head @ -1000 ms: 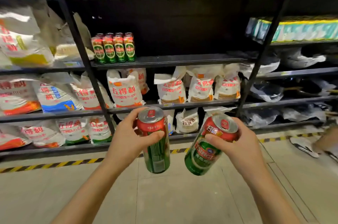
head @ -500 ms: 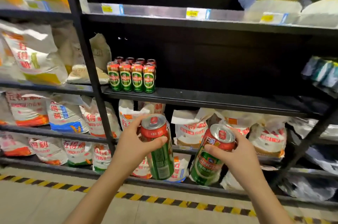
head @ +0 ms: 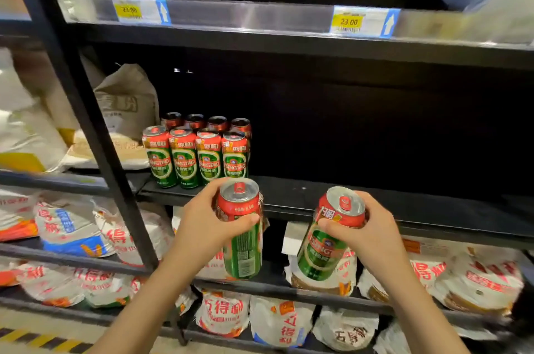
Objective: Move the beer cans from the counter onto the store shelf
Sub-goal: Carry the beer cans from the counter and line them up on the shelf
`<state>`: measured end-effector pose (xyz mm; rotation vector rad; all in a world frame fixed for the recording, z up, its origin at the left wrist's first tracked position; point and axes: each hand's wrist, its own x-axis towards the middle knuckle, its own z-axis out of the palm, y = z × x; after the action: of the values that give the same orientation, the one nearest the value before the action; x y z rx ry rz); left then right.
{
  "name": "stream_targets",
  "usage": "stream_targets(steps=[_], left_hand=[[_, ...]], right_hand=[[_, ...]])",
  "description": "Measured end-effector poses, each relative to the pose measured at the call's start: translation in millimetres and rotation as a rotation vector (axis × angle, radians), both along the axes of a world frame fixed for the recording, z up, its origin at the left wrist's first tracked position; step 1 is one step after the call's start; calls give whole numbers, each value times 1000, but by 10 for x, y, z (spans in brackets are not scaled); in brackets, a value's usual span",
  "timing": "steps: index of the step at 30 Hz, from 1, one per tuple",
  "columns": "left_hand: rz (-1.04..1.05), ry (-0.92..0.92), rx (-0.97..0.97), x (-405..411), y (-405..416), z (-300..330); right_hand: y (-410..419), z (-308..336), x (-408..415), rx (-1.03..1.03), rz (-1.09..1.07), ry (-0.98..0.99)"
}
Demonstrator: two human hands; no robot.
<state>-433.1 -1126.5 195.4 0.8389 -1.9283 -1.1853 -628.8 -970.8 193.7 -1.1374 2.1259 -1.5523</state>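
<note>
My left hand [head: 206, 228] grips a green and red beer can [head: 242, 235], held upright just in front of the black store shelf [head: 375, 206]. My right hand [head: 365, 231] grips a second beer can [head: 328, 238], tilted a little to the right, below the shelf's front edge. Several matching cans [head: 199, 154] stand in two rows at the left end of that shelf, just above and behind my left hand's can. The shelf to the right of them is bare and dark.
A black upright post [head: 86, 122] runs left of the cans. Sacks [head: 127, 105] lie beyond it. Bagged goods [head: 474, 281] fill the lower shelves. The shelf above carries yellow price tags [head: 349, 21]. A striped floor line [head: 37, 339] shows at bottom left.
The shelf has come much closer and larger in view. Both hands with their cans have risen toward the front edge of the shelf with the standing cans.
</note>
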Motion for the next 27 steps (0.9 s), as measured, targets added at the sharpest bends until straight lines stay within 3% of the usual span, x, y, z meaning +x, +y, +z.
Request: stream_targets(steps=[9, 27], left_hand=[[-221, -122, -140, -1060, -1021, 292], [-304, -651, -474, -2265, -2114, 512]], right_hand=[[-1030, 9, -736, 28, -52, 29], [-2228, 11, -1636, 127, 23, -47]])
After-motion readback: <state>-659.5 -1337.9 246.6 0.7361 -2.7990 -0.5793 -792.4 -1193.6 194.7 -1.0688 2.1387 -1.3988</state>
